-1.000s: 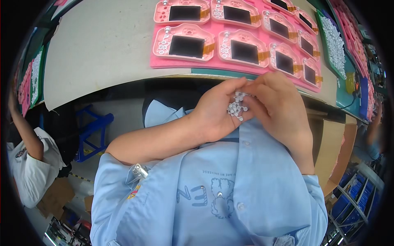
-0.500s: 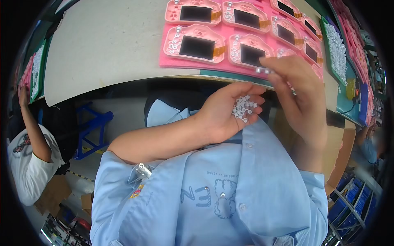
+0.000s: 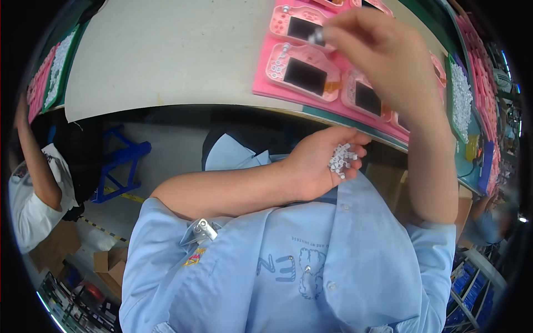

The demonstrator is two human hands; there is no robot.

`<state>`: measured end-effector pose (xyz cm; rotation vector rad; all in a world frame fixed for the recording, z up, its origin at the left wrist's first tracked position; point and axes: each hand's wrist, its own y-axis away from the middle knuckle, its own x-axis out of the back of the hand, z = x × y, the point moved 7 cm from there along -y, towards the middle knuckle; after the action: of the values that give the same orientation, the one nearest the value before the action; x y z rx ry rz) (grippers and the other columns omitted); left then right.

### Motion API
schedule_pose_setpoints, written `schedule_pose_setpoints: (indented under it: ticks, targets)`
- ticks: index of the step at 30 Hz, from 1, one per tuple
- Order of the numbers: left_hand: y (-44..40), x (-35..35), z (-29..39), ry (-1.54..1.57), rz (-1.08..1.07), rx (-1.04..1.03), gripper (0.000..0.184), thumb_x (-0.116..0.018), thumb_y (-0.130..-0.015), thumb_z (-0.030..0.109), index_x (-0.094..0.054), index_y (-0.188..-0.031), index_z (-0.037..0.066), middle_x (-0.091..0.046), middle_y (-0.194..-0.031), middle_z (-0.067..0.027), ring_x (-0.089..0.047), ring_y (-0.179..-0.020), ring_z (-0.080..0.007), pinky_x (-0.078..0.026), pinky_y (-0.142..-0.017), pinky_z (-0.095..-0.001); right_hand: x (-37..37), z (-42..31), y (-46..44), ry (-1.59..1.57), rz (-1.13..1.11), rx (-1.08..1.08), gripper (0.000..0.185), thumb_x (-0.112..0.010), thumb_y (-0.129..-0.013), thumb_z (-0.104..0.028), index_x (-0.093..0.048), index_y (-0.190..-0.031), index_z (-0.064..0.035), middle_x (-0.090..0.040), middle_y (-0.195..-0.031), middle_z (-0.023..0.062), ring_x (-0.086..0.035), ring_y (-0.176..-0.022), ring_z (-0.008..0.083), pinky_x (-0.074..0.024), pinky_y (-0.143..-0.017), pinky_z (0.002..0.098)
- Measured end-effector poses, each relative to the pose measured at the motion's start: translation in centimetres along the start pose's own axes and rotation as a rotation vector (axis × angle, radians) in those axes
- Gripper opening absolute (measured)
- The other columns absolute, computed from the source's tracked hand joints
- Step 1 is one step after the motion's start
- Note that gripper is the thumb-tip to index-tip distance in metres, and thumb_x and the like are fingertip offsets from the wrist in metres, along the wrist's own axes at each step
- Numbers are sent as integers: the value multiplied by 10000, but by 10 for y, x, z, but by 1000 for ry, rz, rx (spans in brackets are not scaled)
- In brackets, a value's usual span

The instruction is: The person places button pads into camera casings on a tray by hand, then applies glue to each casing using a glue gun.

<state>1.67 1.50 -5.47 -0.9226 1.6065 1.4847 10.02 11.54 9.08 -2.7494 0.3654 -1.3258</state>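
Observation:
My left hand [image 3: 319, 166] is cupped palm up above my lap, just off the table's front edge. In its palm lies a small heap of white plastic buttons [image 3: 342, 161]. My right hand [image 3: 383, 55] is raised over the rows of pink game-console shells, its thumb and fingertips pinched on small white buttons [image 3: 316, 36], blurred by motion. Below those fingertips, a pink console shell [image 3: 276, 60] with a dark screen [image 3: 305, 76] has white buttons seated at its left side. Another shell [image 3: 361, 95] is partly covered by my right hand and wrist.
The shells lie on a pink foam pad [image 3: 261, 83] on the table [image 3: 166, 55]. At the right stands a green tray [image 3: 452, 105] of white buttons. Another green tray [image 3: 54, 91] is at the far left, near another person's arm [image 3: 34, 161]. A blue stool [image 3: 119, 161] stands below.
My right hand has moved up and forward from the near row to the shells further back. The pad has shifted right and up in view. My left hand still holds the heap.

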Motion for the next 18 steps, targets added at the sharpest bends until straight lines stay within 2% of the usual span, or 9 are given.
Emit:
schedule_pose_setpoints:
  ticks: [1, 2, 5, 8, 11, 14, 18]
  targets:
    - [0, 0, 0, -4, 4, -3, 233, -507, -918, 229, -603, -943, 18, -587, -791, -60, -555, -682, -160, -466, -603, -275, -2, -1, -7, 2, 35, -23, 178, -645, -821, -166, -661, -906, -11, -660, -792, 59, -612, -697, 130, -473, -639, 255]
    - [1, 1, 0, -8, 8, -6, 232, -513, -916, 231, -603, -941, 19, -587, -790, -59, -556, -681, -160, -466, -604, -275, -7, -4, -16, -69, -89, -386, 154, -615, -852, -160, -669, -906, -27, -688, -781, 107, -642, -653, 247, -503, -608, 345]
    - [1, 2, 1, -11, 16, -4, 231, -520, -911, 234, -604, -938, 21, -585, -788, -56, -555, -686, -156, -465, -615, -278, -12, -9, -35, 117, -14, -111, 154, -620, -820, -125, -649, -880, 13, -632, -727, 201, -628, -657, 270, -493, -622, 342]
    - [2, 2, 1, -12, 22, -12, 236, -513, -914, 238, -603, -943, 22, -586, -792, -55, -555, -691, -155, -463, -627, -285, -27, -4, -41, 221, 1, 95, 198, -576, -834, -143, -630, -854, 46, -622, -758, 224, -625, -684, 321, -489, -634, 378]
    - [3, 2, 2, -5, 29, -2, 237, -506, -916, 238, -601, -945, 23, -586, -797, -55, -555, -694, -156, -463, -634, -291, -39, 0, -36, 272, 56, 238, 194, -642, -820, -194, -653, -905, -20, -655, -790, 92, -628, -683, 184, -484, -628, 283]
    - [2, 3, 1, -6, 0, 0, 236, -501, -918, 237, -599, -944, 23, -587, -799, -55, -557, -696, -159, -463, -629, -291, -43, 0, -35, 295, 38, 188, 189, -631, -822, -196, -654, -921, -36, -639, -787, 117, -624, -685, 226, -484, -635, 310]
    - [0, 5, 1, -8, 14, -2, 249, -531, -898, 260, -594, -937, 22, -567, -815, -59, -553, -696, -172, -470, -631, -299, -49, -1, -39, 276, -56, 142, 184, -614, -829, -176, -654, -925, -24, -624, -758, 119, -610, -664, 226, -474, -626, 323]
